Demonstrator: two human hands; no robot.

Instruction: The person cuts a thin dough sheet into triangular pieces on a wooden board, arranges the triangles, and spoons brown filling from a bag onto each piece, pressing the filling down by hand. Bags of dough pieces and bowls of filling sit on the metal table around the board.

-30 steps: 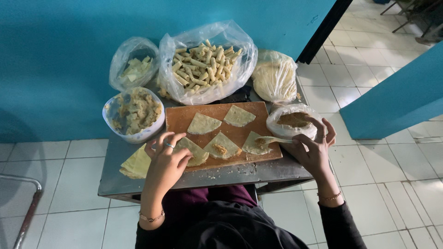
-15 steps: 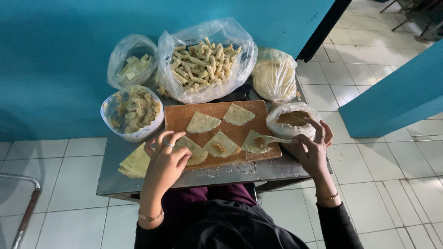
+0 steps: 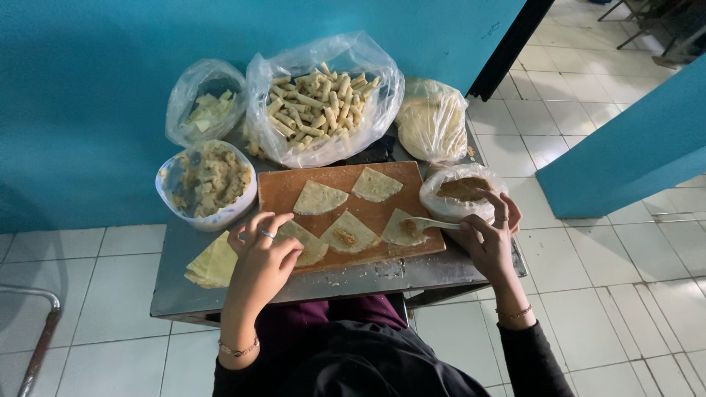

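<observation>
A wooden board (image 3: 283,192) on a small metal table carries several triangular pastry wrappers. My right hand (image 3: 491,239) holds a pale spoon (image 3: 428,223) with its tip over the rightmost wrapper (image 3: 401,230), which has a bit of brown filling on it. The middle front wrapper (image 3: 347,233) also carries a dab of filling. My left hand (image 3: 262,256) rests with spread fingers on the front left wrapper (image 3: 309,246). Two bare wrappers (image 3: 318,198) lie at the back of the board. Just behind my right hand is a bag-lined bowl of brown filling (image 3: 463,190).
A stack of wrappers (image 3: 211,262) lies at the table's (image 3: 368,278) left front. A bowl of lumpy filling (image 3: 208,181), a bag of rolled pastries (image 3: 318,104), a smaller bag (image 3: 206,109) and a bag of round sheets (image 3: 430,123) line the back. Teal wall behind, tiled floor around.
My right hand has brought the spoon from beside the brown bowl down onto the rightmost wrapper. My left hand stays on the front left wrapper.
</observation>
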